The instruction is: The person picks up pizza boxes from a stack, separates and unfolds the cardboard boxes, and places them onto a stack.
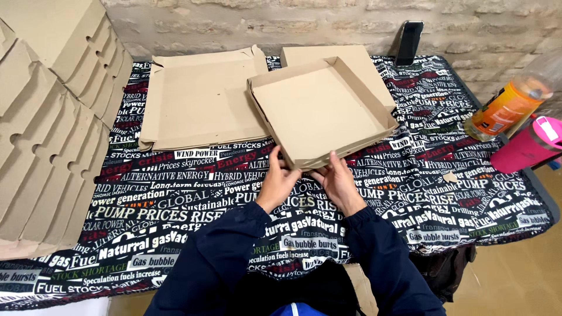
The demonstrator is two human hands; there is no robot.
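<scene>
Head view, looking down at a cloth-covered table. The left hand [276,181] and the right hand [338,182], both in dark blue sleeves, are closed on the near corner of a folded cardboard box tray [319,108]; each hand pinches the box's front wall, thumbs on top, and the fingertips are hidden beneath the cardboard, so how far they curl under is hard to make out. The tray stands turned at an angle, its near corner toward the person, walls raised, interior open and bare. Its hinged lid flap [336,61] lies flat behind it, partly covered by the tray.

Just left of the tray, overlapped by its left corner, lies a flat unfolded box blank [199,99]. Along the left edge of the picture a fanned stack of flat blanks [47,117] is cut off by the frame. The printed black tablecloth [158,210] shows open surface between the hands and the stack.

At the far edge a dark phone [408,42] leans on the brick wall. To the right, an orange bottle [506,106] and a pink cup [530,146] lie well apart from the hands, partly cut off.
</scene>
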